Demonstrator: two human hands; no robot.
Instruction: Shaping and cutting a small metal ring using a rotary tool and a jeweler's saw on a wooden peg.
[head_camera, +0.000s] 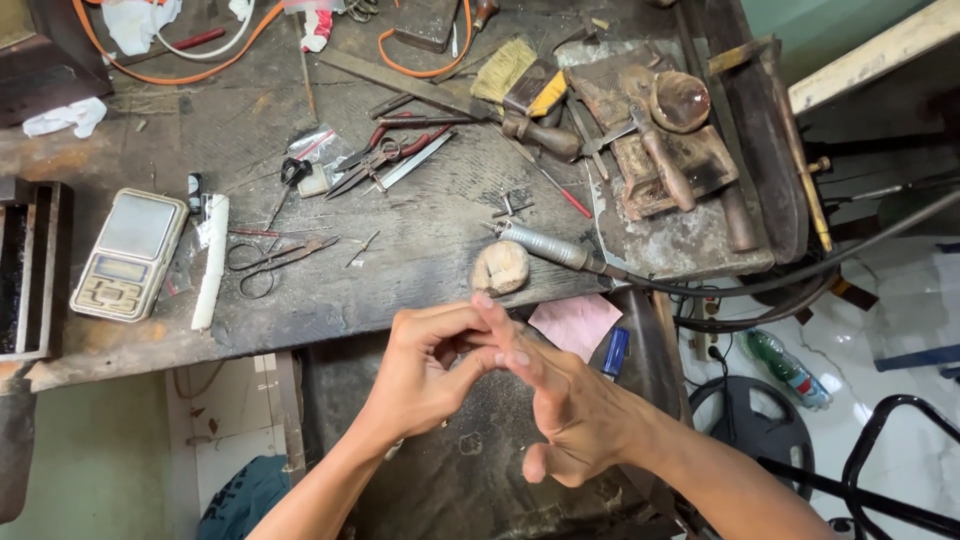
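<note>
**Hands meeting in front of a cluttered workbench**

The left hand (425, 370) and right hand (560, 400) are coming together below the near edge of the table (420, 250). The left fingers are curling around the right hand's extended fingertips (490, 315), pinching them; whether something small is sitting between them cannot be told. The right hand's other fingers are spreading loosely.

The table is a dark, worn, scratched wooden top, sitting crowded with tools. A pocket scale (128, 255) is lying at the left, with a white stick (210, 262) just beside it and scissors (270, 258) near that. Pliers (385, 155) are lying mid-table, a brush (520, 78) farther back, and an orange cable (180, 60) is looping along the far edge. A rotary handpiece (550, 248) is resting near the front edge, its tip beside a pale buffing lump (500, 267). A rusty block (665, 165) is carrying a wooden-handled hammer (660, 150).

Below the edge, a pink paper (575, 325) and a blue lighter (615, 352) are lying on a dark apron. At the right, a green bottle (785, 368) is lying on the pale tiled floor (900, 400).
</note>
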